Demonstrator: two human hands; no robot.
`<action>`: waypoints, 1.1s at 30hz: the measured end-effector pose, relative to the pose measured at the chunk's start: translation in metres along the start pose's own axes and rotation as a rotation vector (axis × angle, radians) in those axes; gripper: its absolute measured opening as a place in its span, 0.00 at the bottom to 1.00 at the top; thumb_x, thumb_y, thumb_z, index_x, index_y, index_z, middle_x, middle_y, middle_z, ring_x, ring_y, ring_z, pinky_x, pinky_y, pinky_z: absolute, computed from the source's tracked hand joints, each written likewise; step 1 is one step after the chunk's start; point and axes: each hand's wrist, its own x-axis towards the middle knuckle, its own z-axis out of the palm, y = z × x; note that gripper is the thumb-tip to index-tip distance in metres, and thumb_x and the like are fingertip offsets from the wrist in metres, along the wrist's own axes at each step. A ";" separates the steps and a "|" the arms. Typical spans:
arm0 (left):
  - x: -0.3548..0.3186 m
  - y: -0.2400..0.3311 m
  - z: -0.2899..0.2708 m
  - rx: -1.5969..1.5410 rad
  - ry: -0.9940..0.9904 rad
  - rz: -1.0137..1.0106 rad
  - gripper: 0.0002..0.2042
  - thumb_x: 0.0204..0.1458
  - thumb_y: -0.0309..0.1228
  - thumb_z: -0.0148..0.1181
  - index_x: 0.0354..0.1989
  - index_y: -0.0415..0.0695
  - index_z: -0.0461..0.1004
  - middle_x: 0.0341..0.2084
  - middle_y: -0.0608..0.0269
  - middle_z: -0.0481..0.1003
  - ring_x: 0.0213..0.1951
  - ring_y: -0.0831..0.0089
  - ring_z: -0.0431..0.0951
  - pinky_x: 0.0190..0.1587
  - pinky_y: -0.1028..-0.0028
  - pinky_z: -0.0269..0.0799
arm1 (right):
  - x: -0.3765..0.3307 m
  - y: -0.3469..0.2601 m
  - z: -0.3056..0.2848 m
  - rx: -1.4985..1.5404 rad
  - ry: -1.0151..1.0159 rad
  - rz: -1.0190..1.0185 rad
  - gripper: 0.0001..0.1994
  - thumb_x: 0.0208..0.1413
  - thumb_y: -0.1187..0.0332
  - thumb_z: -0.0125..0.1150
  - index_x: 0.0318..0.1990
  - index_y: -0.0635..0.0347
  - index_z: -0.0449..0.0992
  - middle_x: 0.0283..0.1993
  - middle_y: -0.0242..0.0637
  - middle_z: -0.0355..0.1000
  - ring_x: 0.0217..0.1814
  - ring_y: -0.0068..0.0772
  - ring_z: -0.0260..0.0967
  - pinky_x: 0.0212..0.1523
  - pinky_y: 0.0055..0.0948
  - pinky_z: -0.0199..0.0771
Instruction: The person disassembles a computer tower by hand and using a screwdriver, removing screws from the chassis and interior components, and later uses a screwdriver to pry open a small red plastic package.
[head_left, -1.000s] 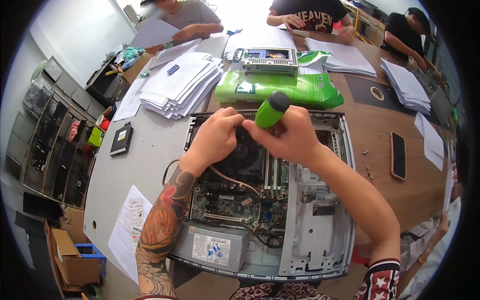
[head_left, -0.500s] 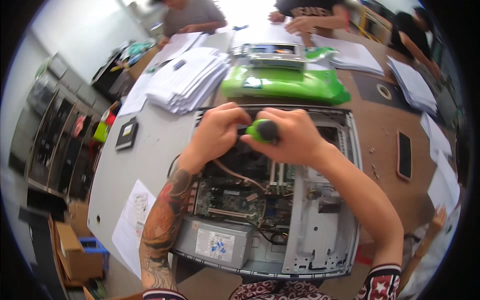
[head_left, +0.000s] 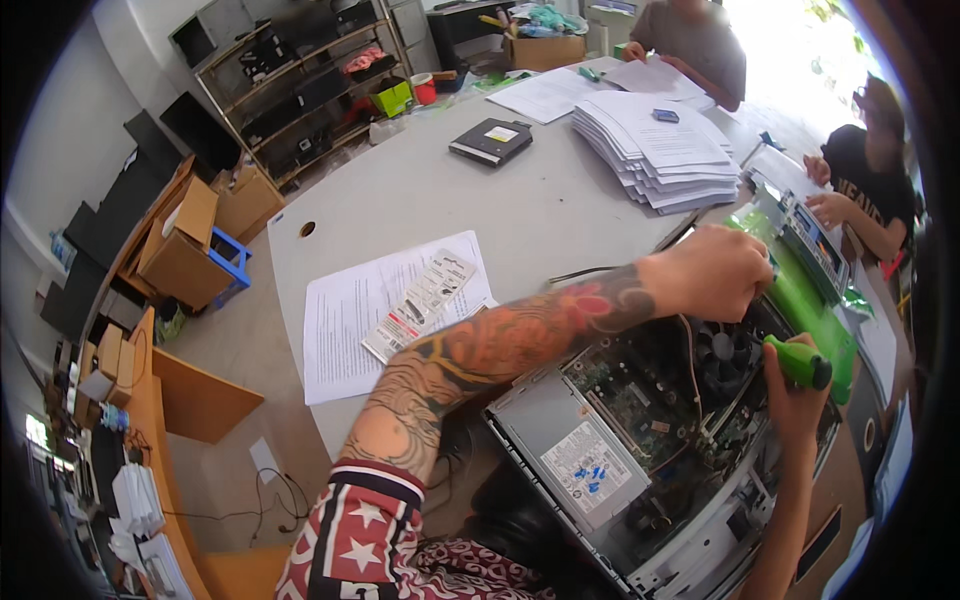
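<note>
— What's the biggest thing here?
— The desk (head_left: 420, 200), grey and rounded. Take the open computer (head_left: 660, 450) at its near right edge as the landmark.
— What's inside the computer?
— A silver power supply (head_left: 575, 455) fills its near left corner, a green board (head_left: 640, 385) lies beyond that, and a black fan (head_left: 725, 350) sits at its far side.
— And around it?
— Left of the computer lie printed sheets (head_left: 370, 310) with a narrow label strip (head_left: 420, 305) on top. Beyond the computer stands a tall paper stack (head_left: 655, 150), and farther left of that a flat black drive (head_left: 490, 140). A green bag (head_left: 800, 295) lies against the computer's far right side. Shelves (head_left: 290, 90) and cardboard boxes (head_left: 185, 245) stand on the floor well left of it.
— Anyone else?
— Two people sit across the desk, well beyond the computer.
— The hands?
— The left hand (head_left: 710, 272) rests over the computer's far edge, just above the fan, fingers curled downward; I cannot tell whether they grip anything. The right hand (head_left: 795, 400) is over the computer's right side, fingers closed around a green-handled screwdriver (head_left: 800, 362).
— Where is that screwdriver exactly?
— Just right of the fan, its handle sticking out above the fist; the tip is hidden.
</note>
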 end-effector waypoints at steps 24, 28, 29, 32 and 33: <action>-0.278 -0.064 -0.114 0.652 0.225 -1.014 0.09 0.51 0.32 0.61 0.40 0.47 0.79 0.43 0.56 0.73 0.50 0.57 0.72 0.53 0.61 0.67 | 0.002 -0.009 -0.007 -0.097 -0.033 -0.083 0.13 0.55 0.74 0.67 0.25 0.65 0.67 0.22 0.32 0.61 0.22 0.22 0.55 0.24 0.25 0.55; -0.279 -0.060 -0.123 0.792 0.453 -0.903 0.08 0.48 0.28 0.62 0.37 0.45 0.78 0.40 0.55 0.74 0.45 0.55 0.74 0.49 0.60 0.71 | 0.002 -0.008 -0.007 -0.110 -0.026 -0.097 0.14 0.55 0.73 0.68 0.25 0.65 0.67 0.22 0.32 0.61 0.22 0.21 0.55 0.24 0.25 0.55; -0.278 -0.055 -0.129 0.845 0.425 -0.942 0.09 0.48 0.32 0.64 0.37 0.45 0.78 0.39 0.54 0.72 0.46 0.55 0.73 0.50 0.60 0.70 | 0.002 -0.007 -0.008 -0.113 -0.024 -0.094 0.14 0.55 0.73 0.68 0.25 0.65 0.67 0.22 0.32 0.62 0.23 0.20 0.55 0.25 0.24 0.54; -0.278 -0.043 -0.147 0.805 0.299 -1.149 0.12 0.49 0.38 0.67 0.39 0.46 0.77 0.39 0.53 0.71 0.47 0.54 0.72 0.50 0.60 0.69 | 0.002 -0.007 -0.008 -0.106 -0.013 -0.073 0.14 0.55 0.73 0.68 0.24 0.65 0.67 0.22 0.31 0.62 0.23 0.20 0.55 0.25 0.24 0.54; -0.279 -0.039 -0.154 0.691 0.138 -1.266 0.20 0.48 0.44 0.69 0.44 0.47 0.76 0.42 0.51 0.70 0.51 0.53 0.69 0.53 0.61 0.68 | 0.002 -0.008 -0.008 -0.092 -0.008 -0.058 0.14 0.55 0.73 0.68 0.24 0.65 0.67 0.22 0.31 0.62 0.23 0.20 0.55 0.25 0.23 0.54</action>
